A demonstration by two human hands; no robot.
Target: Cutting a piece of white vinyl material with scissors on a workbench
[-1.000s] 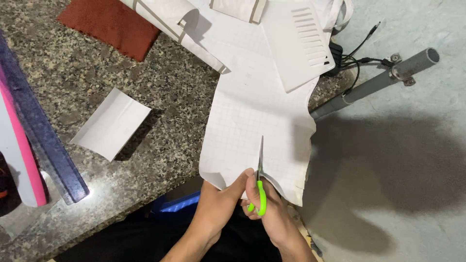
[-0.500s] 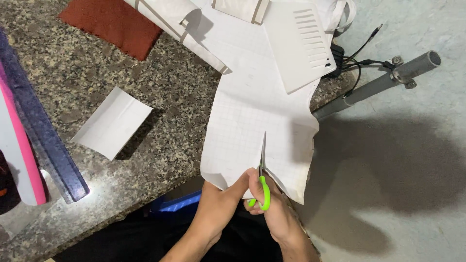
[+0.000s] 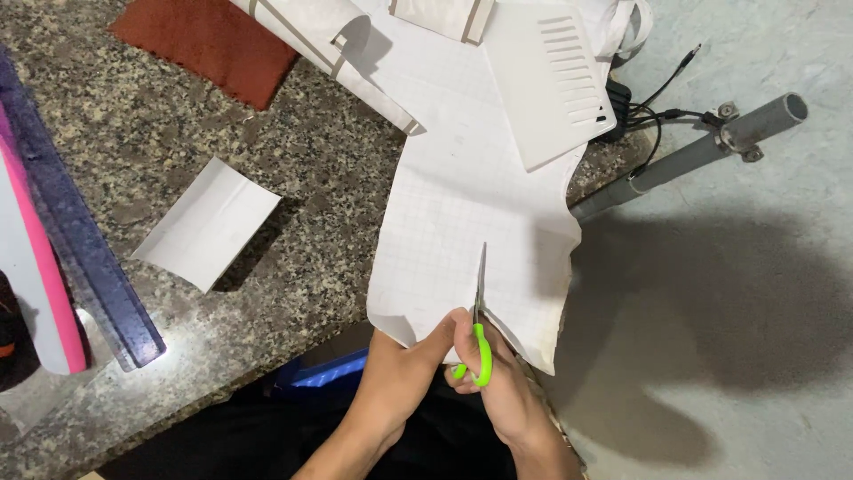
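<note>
right hand grips green-handled scissors | blades point straight away, up white gridded paper sheet | left hand pinches paper's near edge, just left of blades

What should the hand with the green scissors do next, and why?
Probably close the scissors and slide them a bit further up the gridded white sheet. The right hand holds the green handles, the blades point up into the sheet from its near edge, and the left hand pinches that edge beside them. Most of the sheet ahead looks uncut.
</note>
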